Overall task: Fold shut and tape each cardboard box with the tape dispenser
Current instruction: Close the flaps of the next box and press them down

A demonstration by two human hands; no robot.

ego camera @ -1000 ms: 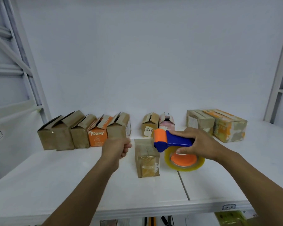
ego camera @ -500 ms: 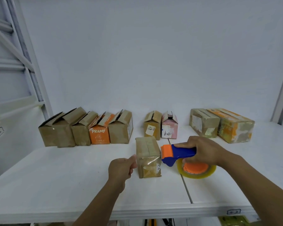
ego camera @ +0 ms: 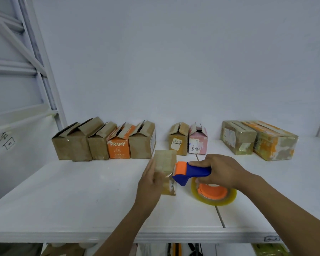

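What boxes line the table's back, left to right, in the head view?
First brown box, second brown box, third brown box, PRAMY box, fifth brown box, labelled brown box, pink box, taped brown box, taped orange box.

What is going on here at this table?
A person is taping boxes. The right hand grips the tape dispenser, its orange head at the right edge of the near box. The left hand, fingers straight, lies against that box's left side. Behind stand open boxes in a row, with two taped boxes at the right.
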